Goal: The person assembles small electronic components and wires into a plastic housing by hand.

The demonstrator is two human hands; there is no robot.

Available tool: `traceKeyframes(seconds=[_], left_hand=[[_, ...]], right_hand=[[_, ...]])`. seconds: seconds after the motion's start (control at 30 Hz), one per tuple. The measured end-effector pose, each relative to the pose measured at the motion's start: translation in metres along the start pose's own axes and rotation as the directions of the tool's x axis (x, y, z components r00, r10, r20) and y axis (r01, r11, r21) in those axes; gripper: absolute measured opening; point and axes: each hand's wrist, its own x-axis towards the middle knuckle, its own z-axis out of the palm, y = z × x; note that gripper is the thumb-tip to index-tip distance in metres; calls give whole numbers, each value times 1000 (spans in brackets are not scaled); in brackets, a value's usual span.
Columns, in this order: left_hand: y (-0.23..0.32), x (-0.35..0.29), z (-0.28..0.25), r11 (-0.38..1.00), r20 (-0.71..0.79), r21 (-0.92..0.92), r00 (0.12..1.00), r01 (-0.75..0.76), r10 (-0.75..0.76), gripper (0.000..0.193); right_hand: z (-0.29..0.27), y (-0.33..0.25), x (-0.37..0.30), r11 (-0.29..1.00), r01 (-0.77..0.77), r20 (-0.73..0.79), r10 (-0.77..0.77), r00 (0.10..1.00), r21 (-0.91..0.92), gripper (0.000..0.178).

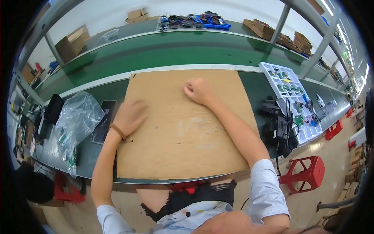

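Note:
A big sheet of brown cardboard [183, 156] lies flat on the dark green bench in front of me. My right hand [198, 90] rests at its far middle, fingers curled into a loose fist with nothing visible in them. Over the sheet's left side is my left hand [132, 116], smeared by motion, so its fingers cannot be made out; a brown band circles that wrist. Beside it, on the left, lies a flat black box [105, 123], partly covered by a clear plastic bag [80, 117].
Right of the cardboard stand a black device with cables [276, 124] and a white compartment tray [280, 84] of green circuit boards. Loose black speaker-like parts [187, 21] and cardboard boxes [259, 29] sit on the far shelf. A red stool [306, 173] stands on the floor, right.

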Motion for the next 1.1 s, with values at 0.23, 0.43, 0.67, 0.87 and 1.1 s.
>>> traceKeyframes(seconds=[0.23,0.43,0.67,0.87,1.1], left_hand=[[3,0,-7,999,-52,17,998,-40,40,29],[0,-2,-3,1000,-30,25,999,-13,14,28],[4,-5,-4,1000,-77,2,997,4,-4,20],[61,0,-24,856,-422,-495,902,-146,-90,3],[80,-10,-20,623,-363,-745,929,-239,-77,7]], right_hand=[[-7,-8,5,974,222,-62,-219,974,43,11],[-15,-64,4,651,-179,231,5,973,738,16],[-39,-134,-27,39,-568,568,-122,814,822,18],[-34,-137,-60,11,-521,521,-2,853,853,19],[-20,-126,-77,-184,-505,505,-55,862,843,14]])
